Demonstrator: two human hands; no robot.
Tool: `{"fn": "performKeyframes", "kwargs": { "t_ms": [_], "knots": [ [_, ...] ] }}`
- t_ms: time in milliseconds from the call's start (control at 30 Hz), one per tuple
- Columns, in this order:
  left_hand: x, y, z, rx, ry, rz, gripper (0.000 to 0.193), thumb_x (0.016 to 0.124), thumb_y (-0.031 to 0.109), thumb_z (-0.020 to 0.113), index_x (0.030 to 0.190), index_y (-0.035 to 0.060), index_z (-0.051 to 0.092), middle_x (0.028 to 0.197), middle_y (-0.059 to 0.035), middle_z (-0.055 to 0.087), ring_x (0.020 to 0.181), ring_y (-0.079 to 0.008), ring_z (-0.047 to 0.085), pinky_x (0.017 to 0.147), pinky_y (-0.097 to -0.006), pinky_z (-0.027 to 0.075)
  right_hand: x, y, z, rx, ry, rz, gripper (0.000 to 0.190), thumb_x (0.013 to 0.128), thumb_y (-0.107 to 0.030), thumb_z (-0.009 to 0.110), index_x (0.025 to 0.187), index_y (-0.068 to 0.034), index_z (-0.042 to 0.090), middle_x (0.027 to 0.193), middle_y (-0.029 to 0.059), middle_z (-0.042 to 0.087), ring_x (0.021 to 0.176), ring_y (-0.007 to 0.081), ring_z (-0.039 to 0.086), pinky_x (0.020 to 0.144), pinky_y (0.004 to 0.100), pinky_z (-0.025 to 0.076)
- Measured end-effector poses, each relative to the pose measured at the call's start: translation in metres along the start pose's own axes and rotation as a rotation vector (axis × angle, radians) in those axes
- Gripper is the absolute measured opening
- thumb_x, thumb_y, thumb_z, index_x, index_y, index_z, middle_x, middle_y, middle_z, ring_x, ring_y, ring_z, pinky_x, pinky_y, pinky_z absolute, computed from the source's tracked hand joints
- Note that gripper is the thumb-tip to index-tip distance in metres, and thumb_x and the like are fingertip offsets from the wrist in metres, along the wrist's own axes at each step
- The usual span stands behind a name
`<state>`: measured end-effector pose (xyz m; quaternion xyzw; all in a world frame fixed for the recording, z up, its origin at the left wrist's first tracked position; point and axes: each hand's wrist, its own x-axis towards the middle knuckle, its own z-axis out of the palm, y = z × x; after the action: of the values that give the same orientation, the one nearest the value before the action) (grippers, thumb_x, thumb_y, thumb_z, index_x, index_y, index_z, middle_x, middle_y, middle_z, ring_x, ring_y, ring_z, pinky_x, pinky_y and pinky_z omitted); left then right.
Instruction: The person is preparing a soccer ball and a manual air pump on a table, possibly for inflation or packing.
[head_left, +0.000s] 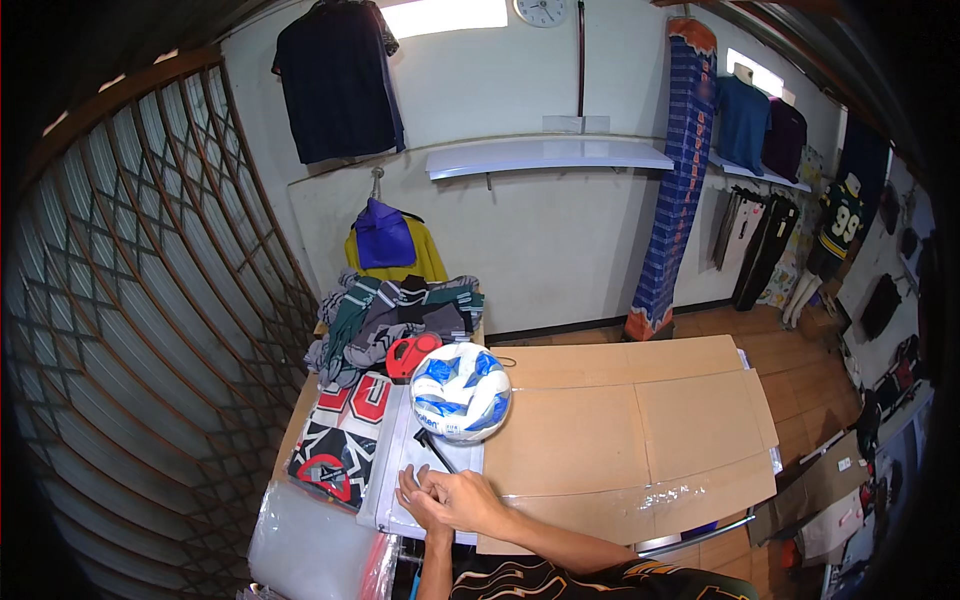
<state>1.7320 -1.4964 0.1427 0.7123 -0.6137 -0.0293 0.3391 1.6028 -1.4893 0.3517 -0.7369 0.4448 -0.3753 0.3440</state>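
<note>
My right hand (466, 501) lies across my left hand (421, 496) at the wrist or palm, low in the middle of the view. The left hand's fingers are apart and loosely curled, with nothing seen in them. The right hand's fingers are partly hidden, so its grip is unclear. Just above the hands a thin black tool or rod (437, 452) rests on a white surface (401, 480). Beyond it sits a partly deflated white, blue and grey Molten ball (460, 392), with a red object (412, 355) touching or close behind it.
Flattened cardboard (570, 435) covers the table to the right. Left are packed red, black and white jerseys (330, 463), clear plastic bags (315, 536) and a heap of grey and green socks (375, 319). A metal lattice gate (157, 300) stands further left; a white shelf (547, 156) hangs ahead.
</note>
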Motion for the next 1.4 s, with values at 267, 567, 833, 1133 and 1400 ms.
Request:
{"fn": "performKeyframes", "kwargs": {
  "t_ms": [267,567,833,1133,1400],
  "knots": [
    [0.002,0.006,-0.002,-0.024,0.032,0.032,0.053,0.091,0.039,0.064,0.134,0.0090,0.058,0.148,-0.0156,0.044,0.147,-0.0368,0.031,0.116,-0.0618,0.019,-0.009,-0.005,-0.001,0.034,-0.050,0.037,0.032,0.091,-0.039,0.071,0.087,-0.008,0.067,0.066,0.0228,0.066,0.063,0.0434,0.068,0.058,0.0504,0.053],
    [0.001,0.011,-0.016,-0.097,0.009,-0.010,0.052,0.091,0.038,0.064,0.133,0.0089,0.059,0.148,-0.0157,0.044,0.146,-0.0368,0.031,0.116,-0.0612,0.019,-0.007,-0.030,-0.022,-0.016,-0.059,0.026,0.031,0.093,-0.040,0.069,0.091,-0.008,0.069,0.066,0.0230,0.066,0.062,0.0439,0.067,0.058,0.0508,0.053],
    [0.000,0.005,-0.002,-0.110,0.031,-0.019,0.051,0.090,0.037,0.064,0.133,0.0088,0.059,0.146,-0.0151,0.046,0.146,-0.0369,0.032,0.116,-0.0613,0.021,-0.001,0.008,0.005,-0.015,0.046,0.002,0.031,0.091,-0.034,0.072,0.086,-0.004,0.066,0.064,0.0160,0.067,0.057,0.0364,0.067,0.054,0.0437,0.052],
    [0.005,0.015,-0.013,-0.013,0.033,-0.003,0.050,0.089,0.035,0.066,0.130,0.0081,0.061,0.146,-0.0154,0.047,0.146,-0.0364,0.033,0.116,-0.0608,0.022,-0.011,-0.034,-0.022,0.002,-0.047,0.009,0.031,0.092,-0.038,0.070,0.094,-0.008,0.070,0.061,0.0223,0.064,0.060,0.0429,0.067,0.056,0.0499,0.053],
    [0.006,0.022,-0.016,-0.021,0.009,-0.055,0.049,0.089,0.034,0.066,0.130,0.0075,0.062,0.146,-0.0154,0.047,0.146,-0.0360,0.034,0.116,-0.0612,0.022,-0.012,-0.043,-0.031,-0.008,0.000,-0.034,0.031,0.093,-0.037,0.070,0.095,-0.007,0.069,0.060,0.0206,0.063,0.058,0.0427,0.066,0.055,0.0503,0.052]
  ]
}}
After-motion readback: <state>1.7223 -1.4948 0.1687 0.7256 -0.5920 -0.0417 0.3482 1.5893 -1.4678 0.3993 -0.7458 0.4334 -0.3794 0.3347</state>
